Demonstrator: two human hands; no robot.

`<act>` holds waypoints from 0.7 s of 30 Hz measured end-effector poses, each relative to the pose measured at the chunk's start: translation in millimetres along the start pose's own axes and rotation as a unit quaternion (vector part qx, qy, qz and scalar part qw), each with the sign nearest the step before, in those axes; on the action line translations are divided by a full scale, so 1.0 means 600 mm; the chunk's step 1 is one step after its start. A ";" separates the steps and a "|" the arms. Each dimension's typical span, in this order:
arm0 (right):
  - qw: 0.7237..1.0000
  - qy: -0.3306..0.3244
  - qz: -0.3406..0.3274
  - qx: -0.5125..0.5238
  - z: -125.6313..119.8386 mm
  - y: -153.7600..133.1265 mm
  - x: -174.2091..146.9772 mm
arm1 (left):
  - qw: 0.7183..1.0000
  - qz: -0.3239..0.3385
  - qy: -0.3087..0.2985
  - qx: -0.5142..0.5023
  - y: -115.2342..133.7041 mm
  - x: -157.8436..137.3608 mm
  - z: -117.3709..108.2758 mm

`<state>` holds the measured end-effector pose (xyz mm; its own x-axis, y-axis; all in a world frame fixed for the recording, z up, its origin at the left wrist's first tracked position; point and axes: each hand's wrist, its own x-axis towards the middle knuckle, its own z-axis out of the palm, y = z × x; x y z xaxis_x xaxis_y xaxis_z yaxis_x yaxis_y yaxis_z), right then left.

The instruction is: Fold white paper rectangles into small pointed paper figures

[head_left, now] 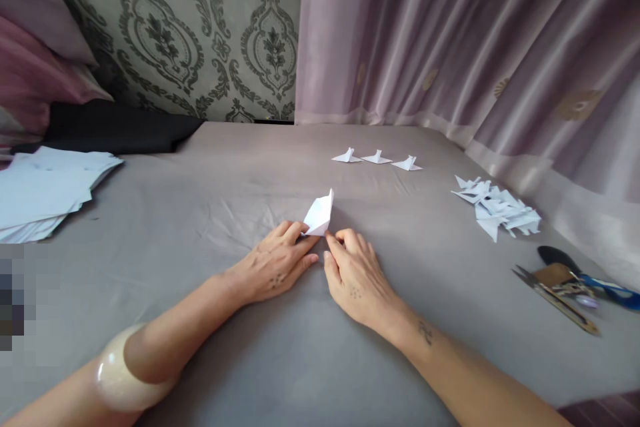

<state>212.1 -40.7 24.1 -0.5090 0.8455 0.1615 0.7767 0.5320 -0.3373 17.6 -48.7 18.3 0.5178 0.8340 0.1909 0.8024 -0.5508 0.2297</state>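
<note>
A partly folded piece of white paper (319,215) stands on the grey sheet in front of me, one pointed corner rising at its upper right. My left hand (280,260) holds its lower left edge, the fingers against the paper and the thumb reaching right below it. With its index fingertip, my right hand (356,273) presses the paper's lower right corner; its other fingers are curled and partly hidden. Beyond the hands, three small folded paper birds (377,157) sit in a row.
A stack of white paper sheets (45,190) lies at the left beside a black cloth (115,127). At the right are a heap of folded white paper pieces (500,205), scissors (555,299) and a blue-handled tool (613,290). A curtain (450,33) borders the right and back.
</note>
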 end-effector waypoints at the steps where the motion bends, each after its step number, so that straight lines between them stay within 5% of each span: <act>1: 1.000 0.001 0.000 -0.007 0.001 -0.002 -0.001 | 1.000 0.002 -0.003 0.002 -0.002 -0.001 -0.002; 21: 0.994 -0.001 -0.081 -0.075 -0.007 0.014 0.015 | 0.997 0.003 0.025 -0.076 -0.012 -0.010 -0.004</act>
<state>215.2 -28.4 26.5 -0.6322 0.7483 0.2006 0.7314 0.6619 -0.1642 8.1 -49.7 17.7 0.5033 0.8303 0.2392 0.7432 -0.5572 0.3703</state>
